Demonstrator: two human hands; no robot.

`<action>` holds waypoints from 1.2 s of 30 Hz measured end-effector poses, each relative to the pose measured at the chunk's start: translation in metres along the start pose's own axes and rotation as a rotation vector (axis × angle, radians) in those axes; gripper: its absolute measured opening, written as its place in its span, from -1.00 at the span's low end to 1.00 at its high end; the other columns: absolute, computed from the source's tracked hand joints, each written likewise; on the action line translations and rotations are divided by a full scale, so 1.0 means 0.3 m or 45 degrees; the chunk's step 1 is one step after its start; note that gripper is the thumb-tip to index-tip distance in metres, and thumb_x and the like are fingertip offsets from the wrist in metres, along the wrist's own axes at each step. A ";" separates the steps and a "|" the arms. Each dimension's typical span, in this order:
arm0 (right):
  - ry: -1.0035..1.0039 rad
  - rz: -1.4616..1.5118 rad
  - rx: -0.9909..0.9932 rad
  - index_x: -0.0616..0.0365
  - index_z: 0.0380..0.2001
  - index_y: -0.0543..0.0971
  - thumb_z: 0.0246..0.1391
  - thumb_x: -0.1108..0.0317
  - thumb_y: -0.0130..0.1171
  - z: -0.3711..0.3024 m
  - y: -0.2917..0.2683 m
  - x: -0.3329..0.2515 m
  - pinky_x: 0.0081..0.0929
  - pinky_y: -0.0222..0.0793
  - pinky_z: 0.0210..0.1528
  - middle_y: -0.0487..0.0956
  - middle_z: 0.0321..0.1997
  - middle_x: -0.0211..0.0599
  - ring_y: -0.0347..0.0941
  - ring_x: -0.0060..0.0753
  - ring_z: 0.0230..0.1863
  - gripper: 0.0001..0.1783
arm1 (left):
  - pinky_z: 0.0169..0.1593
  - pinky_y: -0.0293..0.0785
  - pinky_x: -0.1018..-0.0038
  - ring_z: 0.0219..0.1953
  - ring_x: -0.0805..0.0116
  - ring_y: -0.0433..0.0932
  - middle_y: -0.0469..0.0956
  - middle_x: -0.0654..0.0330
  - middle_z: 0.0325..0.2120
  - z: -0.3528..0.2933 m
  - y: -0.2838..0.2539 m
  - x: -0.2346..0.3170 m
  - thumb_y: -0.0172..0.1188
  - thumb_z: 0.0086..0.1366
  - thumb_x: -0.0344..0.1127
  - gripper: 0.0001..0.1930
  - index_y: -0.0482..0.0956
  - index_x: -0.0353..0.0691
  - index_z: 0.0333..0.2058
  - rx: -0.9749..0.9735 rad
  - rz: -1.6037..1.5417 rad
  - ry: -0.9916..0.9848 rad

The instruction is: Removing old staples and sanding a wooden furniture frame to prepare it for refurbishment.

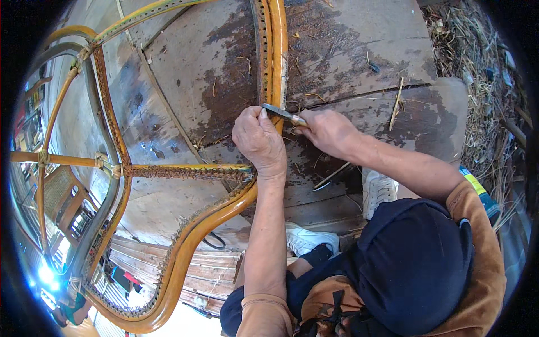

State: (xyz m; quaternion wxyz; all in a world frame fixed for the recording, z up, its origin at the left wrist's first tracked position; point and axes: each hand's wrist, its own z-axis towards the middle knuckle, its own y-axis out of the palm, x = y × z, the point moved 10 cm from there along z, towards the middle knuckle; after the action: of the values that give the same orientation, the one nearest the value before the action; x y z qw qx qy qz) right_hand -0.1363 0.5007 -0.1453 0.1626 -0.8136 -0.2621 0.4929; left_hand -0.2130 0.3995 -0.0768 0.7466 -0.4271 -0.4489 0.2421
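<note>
A curved rattan furniture frame (215,218), glossy yellow-brown, runs up the middle. A strip with a row of small holes lies along its inner side. My left hand (258,140) is closed at the upright rail, its thumb against the blade end of a knife (277,111); its other fingers are mostly hidden. In my right hand (327,130) is the knife's handle, and the short dark blade lies across the rail. Rough cut fibres stick out along the crossbar (191,172) and the lower inner edge of the frame.
Stained boards (342,62) lie beneath, with loose cane slivers (396,104). A thin pointed tool (331,176) rests below my right hand. White shoes (311,238) are near the lower middle. Fibre scraps (483,90) heap at right, beside a dark green bottle (484,197). Wooden slats (196,269) lie lower left.
</note>
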 end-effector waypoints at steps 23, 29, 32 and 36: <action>0.310 0.990 -0.670 0.23 -0.40 0.53 0.19 0.19 0.14 0.000 0.101 0.050 -0.48 0.36 -0.62 0.57 -0.54 -0.39 0.57 -0.53 -0.54 -0.71 | -0.18 0.41 0.20 -0.26 0.03 0.47 0.43 0.05 -0.36 0.012 0.005 0.015 0.12 0.22 -0.52 -0.89 0.43 -0.27 -0.27 -0.097 -0.015 -0.067; -0.090 0.163 -0.186 0.26 -0.35 0.49 0.23 0.26 0.08 0.009 0.032 0.002 -0.20 0.45 -0.43 0.58 -0.50 -0.02 0.56 0.01 -0.48 -0.76 | -0.14 0.40 0.20 -0.23 0.02 0.46 0.43 0.04 -0.32 -0.016 -0.009 -0.006 0.09 0.22 -0.54 -0.90 0.41 -0.29 -0.28 -0.095 -0.073 -0.195; -0.011 0.120 -0.086 0.26 -0.38 0.46 0.21 0.29 0.08 -0.054 0.019 -0.002 -0.04 0.42 -0.35 0.55 -0.49 0.11 0.52 0.21 -0.38 -0.78 | -0.04 0.36 0.18 -0.13 0.01 0.45 0.46 0.04 -0.24 -0.042 -0.047 -0.002 0.10 0.21 -0.50 -0.91 0.43 -0.28 -0.29 -0.074 -0.105 -0.131; -0.103 -0.037 -0.174 0.27 -0.29 0.42 0.12 0.39 0.05 -0.129 -0.044 -0.010 -0.06 0.40 -0.40 0.53 -0.54 0.07 0.55 0.08 -0.43 -0.84 | 0.14 0.23 0.11 0.05 0.00 0.38 0.47 0.05 -0.09 -0.083 -0.078 0.066 0.18 0.16 -0.38 -0.92 0.50 -0.23 -0.39 -0.160 -0.002 0.244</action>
State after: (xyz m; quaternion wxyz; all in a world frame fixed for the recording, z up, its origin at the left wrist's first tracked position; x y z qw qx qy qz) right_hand -0.1066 0.5094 -0.1185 0.1032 -0.7982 -0.3134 0.5040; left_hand -0.1821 0.3918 -0.0535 0.7581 -0.4939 -0.3902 0.1708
